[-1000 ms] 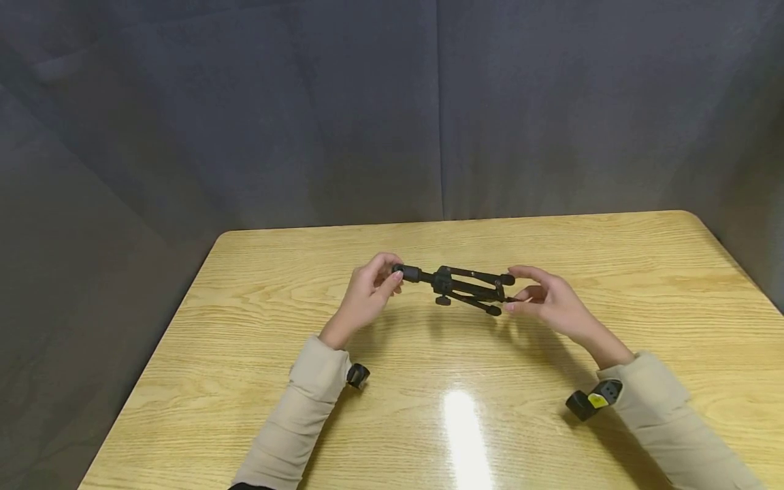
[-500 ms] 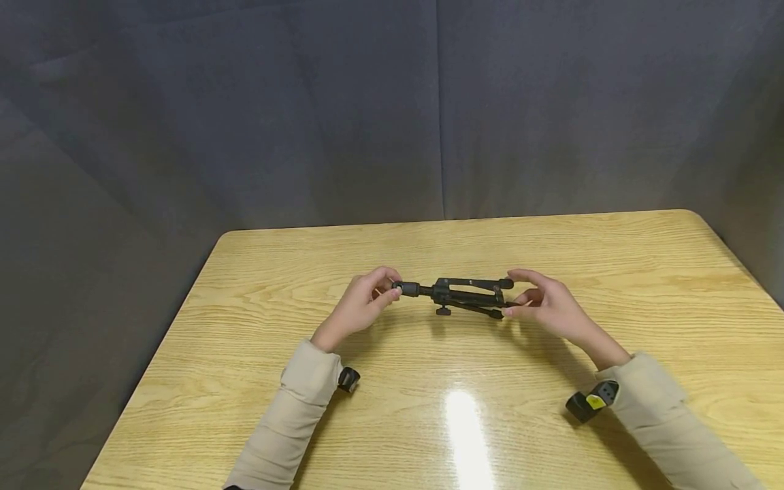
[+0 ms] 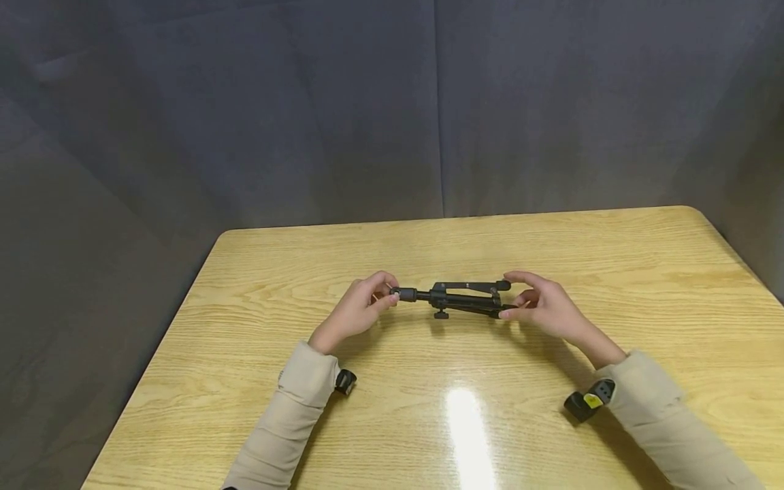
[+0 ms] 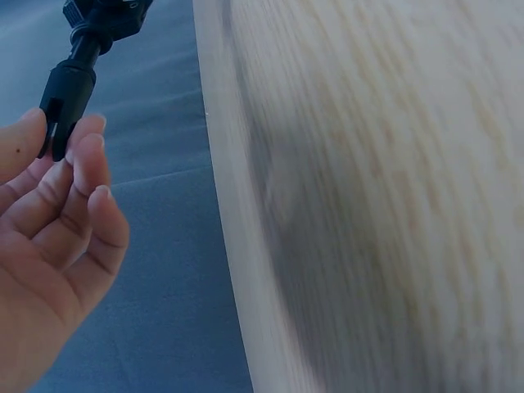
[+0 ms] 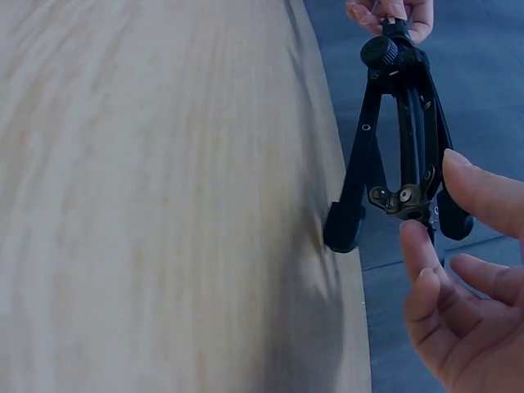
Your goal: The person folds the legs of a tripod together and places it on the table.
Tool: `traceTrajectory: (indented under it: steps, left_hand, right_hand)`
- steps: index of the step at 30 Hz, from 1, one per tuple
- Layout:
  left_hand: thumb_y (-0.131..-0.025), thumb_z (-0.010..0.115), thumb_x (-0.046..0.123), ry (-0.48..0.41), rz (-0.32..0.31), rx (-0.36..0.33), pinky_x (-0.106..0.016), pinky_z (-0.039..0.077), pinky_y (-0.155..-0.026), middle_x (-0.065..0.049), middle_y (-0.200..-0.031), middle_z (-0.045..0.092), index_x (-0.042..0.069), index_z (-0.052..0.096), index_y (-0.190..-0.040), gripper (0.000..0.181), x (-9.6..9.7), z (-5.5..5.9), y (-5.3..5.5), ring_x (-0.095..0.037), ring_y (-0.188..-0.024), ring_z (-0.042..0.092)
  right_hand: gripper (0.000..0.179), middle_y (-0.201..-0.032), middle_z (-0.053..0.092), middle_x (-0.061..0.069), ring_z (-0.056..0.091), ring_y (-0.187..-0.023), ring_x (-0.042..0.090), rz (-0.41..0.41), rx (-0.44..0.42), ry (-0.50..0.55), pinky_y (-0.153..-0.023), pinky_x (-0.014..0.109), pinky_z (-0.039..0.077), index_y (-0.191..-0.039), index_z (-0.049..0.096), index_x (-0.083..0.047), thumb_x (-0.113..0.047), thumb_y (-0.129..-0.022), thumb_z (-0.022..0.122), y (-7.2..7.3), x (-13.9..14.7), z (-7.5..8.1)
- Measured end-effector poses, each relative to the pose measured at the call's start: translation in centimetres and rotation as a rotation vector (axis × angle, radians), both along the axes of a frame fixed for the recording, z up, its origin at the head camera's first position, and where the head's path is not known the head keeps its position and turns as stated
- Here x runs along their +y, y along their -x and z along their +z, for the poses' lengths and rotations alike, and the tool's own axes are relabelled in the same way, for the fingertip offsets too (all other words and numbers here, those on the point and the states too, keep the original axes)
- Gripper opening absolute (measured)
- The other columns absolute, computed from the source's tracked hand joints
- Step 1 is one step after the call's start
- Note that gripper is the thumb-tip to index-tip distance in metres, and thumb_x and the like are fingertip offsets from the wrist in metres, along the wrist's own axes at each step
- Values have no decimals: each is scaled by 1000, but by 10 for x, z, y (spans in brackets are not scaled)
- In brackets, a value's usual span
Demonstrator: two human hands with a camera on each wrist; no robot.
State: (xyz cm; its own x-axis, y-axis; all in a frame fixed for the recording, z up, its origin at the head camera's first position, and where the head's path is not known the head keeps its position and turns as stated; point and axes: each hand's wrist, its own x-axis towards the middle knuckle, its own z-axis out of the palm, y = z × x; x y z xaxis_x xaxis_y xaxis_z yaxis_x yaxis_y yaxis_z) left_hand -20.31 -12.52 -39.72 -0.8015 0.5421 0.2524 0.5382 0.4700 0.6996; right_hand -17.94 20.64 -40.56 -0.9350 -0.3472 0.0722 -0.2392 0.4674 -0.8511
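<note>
A small black tripod [image 3: 465, 296] is held level above the table, its head end to the left and its partly folded legs to the right. My left hand [image 3: 358, 309] pinches the forked tip of the head [image 4: 67, 98] between thumb and fingers. At the other end, my right hand [image 3: 551, 309] holds the feet with its thumb and fingers. The right wrist view shows the thumb against one leg [image 5: 449, 209] and a fingertip at the lower end of the centre column. Another leg [image 5: 352, 180] stands apart from the column, and a round knob [image 5: 379, 51] sits near the top.
The wooden table [image 3: 275, 258] has rounded far corners, and a bright glare streak [image 3: 468, 435] lies on its near part. Dark grey cloth [image 3: 367, 116] hangs behind it and at both sides. Each wrist carries a small black camera [image 3: 346, 382].
The tripod has turned about its long axis, so its legs line up differently. Its head end and my left hand have come slightly nearer to me; my right hand has barely shifted.
</note>
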Motion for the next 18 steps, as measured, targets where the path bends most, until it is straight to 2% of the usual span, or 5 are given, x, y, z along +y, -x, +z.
traceTrajectory:
  steps: [5, 13, 18]
  left_hand:
    - [-91, 54, 8, 23, -11, -15, -29, 45, -62, -12, -81, 65, 2, 55, -101, 11, -1, -2, 0, -19, -68, 58]
    - [-91, 55, 7, 28, -16, -16, -27, 43, -58, -13, -76, 63, 2, 55, -99, 10, -4, -3, 0, -12, -60, 51]
    - [-91, 54, 8, 51, -13, -48, -26, 40, -55, -13, -75, 63, 3, 54, -99, 9, -5, -4, -1, -11, -55, 47]
  right_hand:
    - [67, -81, 60, 9, 56, -70, 14, -12, 3, -18, -58, 26, 46, -132, 42, 2, -18, -77, 74, 1, 0, -3]
    - [65, -83, 61, 10, 58, -73, 18, -33, 3, -59, -55, 27, 46, -129, 45, 3, -19, -76, 75, 0, -3, -3]
    - [56, -92, 61, 13, 56, -77, 20, -65, -11, -70, -54, 28, 45, -124, 51, -1, -23, -78, 73, 0, -5, -3]
